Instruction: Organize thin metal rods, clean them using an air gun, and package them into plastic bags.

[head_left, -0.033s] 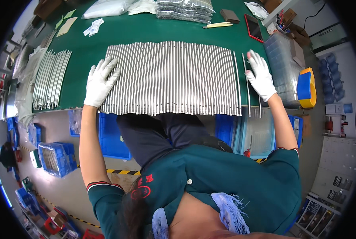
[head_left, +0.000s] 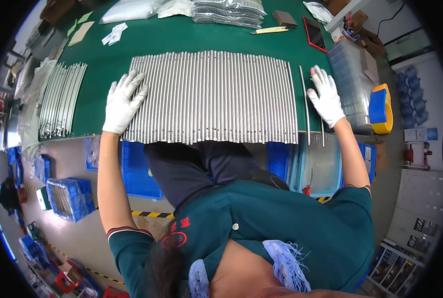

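Observation:
A wide row of slim silvery metal rods (head_left: 211, 99) lies side by side on the green table, their near ends at the front edge. My left hand (head_left: 123, 99), in a white glove, rests with fingers stretched out along the row's left side. At the right, my gloved right hand (head_left: 324, 97) lies with its fingers extended and nothing gripped. A single loose rod (head_left: 305, 109) lies between that hand and the row. Part of another rod (head_left: 323, 134) shows below my right palm; the hand hides its upper length.
Another group of rods (head_left: 62, 102) lies at the left. Clear plastic trays (head_left: 350, 82) and a blue-and-yellow tape roll (head_left: 380, 109) are at the right. Toward the back are bagged parts (head_left: 229, 12), a yellow cutter (head_left: 270, 30) and a red-edged phone (head_left: 314, 34). Blue bins (head_left: 139, 171) stand below.
The row's rightmost rod, slightly apart at its far end before, now lies close against the others. My right hand has shifted very slightly; my left hand stays at the row's left side.

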A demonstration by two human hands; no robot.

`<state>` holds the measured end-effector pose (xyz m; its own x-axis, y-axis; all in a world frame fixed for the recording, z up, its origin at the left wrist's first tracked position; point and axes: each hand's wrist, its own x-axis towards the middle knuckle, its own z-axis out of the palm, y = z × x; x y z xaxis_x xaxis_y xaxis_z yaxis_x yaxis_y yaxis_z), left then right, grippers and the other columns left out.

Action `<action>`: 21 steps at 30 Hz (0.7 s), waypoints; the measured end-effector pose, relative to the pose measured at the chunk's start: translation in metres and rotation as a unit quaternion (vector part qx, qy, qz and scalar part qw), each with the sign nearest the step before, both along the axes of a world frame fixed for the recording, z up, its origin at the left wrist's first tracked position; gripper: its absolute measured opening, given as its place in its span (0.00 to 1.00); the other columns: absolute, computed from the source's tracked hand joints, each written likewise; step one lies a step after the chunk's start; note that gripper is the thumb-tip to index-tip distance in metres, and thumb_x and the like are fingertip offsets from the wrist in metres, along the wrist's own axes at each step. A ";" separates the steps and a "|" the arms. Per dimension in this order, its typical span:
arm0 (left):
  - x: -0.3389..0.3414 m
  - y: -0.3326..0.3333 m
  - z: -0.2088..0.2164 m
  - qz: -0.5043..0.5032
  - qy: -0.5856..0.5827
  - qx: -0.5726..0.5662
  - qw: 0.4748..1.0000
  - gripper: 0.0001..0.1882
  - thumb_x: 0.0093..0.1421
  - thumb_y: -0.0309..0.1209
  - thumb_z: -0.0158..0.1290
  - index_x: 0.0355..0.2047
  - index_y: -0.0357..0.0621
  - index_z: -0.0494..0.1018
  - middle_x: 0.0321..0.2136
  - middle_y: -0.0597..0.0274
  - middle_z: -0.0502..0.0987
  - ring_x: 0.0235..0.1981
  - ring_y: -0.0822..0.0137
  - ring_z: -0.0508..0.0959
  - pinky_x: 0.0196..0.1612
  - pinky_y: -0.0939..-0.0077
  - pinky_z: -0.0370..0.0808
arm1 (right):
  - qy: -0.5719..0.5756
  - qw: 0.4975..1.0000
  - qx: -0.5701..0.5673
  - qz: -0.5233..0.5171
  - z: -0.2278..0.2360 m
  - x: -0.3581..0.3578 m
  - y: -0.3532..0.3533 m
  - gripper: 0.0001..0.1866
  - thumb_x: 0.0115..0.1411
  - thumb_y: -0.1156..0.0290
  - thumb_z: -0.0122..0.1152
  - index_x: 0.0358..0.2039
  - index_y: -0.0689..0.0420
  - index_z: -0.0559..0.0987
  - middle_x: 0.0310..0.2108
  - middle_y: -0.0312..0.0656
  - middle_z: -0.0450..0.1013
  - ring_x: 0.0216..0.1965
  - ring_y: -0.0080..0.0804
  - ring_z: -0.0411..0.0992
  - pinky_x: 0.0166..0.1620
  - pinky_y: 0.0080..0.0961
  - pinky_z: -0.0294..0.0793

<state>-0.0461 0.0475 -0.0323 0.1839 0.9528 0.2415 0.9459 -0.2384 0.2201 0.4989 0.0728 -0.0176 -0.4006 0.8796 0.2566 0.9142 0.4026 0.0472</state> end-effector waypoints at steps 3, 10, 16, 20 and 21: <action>-0.004 0.000 -0.001 -0.008 0.007 -0.001 1.000 0.24 0.63 0.47 0.47 0.58 0.56 0.68 0.60 0.60 0.66 0.64 0.55 0.61 0.66 0.55 0.50 | 0.011 1.000 -0.017 0.005 -0.017 -0.010 -0.005 0.33 0.63 0.53 0.46 0.65 0.55 0.58 0.64 0.52 0.55 0.65 0.50 0.52 0.66 0.43 0.47; -0.006 -0.005 -0.003 -0.002 -0.001 0.009 1.000 0.24 0.63 0.47 0.49 0.58 0.58 0.68 0.60 0.63 0.66 0.63 0.58 0.62 0.66 0.57 0.51 | 0.161 0.973 -0.031 0.163 -0.009 -0.078 0.006 0.29 0.64 0.61 0.46 0.65 0.53 0.59 0.65 0.48 0.55 0.67 0.47 0.51 0.67 0.40 0.49; -0.003 -0.004 0.003 -0.004 -0.005 0.002 1.000 0.24 0.62 0.45 0.49 0.58 0.58 0.68 0.61 0.64 0.65 0.64 0.59 0.61 0.66 0.57 0.49 | -0.051 0.974 -0.054 0.215 0.008 -0.126 0.024 0.33 0.64 0.46 0.40 0.63 0.54 0.62 0.65 0.47 0.55 0.67 0.42 0.51 0.68 0.41 0.43; -0.005 -0.001 0.000 -0.018 -0.002 -0.005 1.000 0.22 0.63 0.44 0.47 0.57 0.57 0.68 0.61 0.66 0.65 0.64 0.59 0.60 0.67 0.58 0.49 | -0.034 0.990 -0.053 0.126 0.001 -0.146 0.067 0.32 0.65 0.50 0.39 0.63 0.58 0.61 0.66 0.49 0.54 0.67 0.43 0.50 0.68 0.40 0.43; -0.007 -0.002 0.000 -0.022 0.010 -0.002 1.000 0.22 0.63 0.43 0.47 0.57 0.58 0.68 0.61 0.66 0.65 0.64 0.59 0.60 0.66 0.58 0.49 | -0.034 0.982 -0.070 0.175 0.002 -0.149 0.056 0.32 0.65 0.50 0.41 0.63 0.58 0.61 0.65 0.50 0.54 0.67 0.45 0.50 0.68 0.41 0.42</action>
<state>-0.0528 0.0457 -0.0323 0.2300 0.9445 0.2346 0.9387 -0.2789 0.2026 0.3504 0.1290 -0.0159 -0.6958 0.7104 0.1056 0.7161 0.6976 0.0252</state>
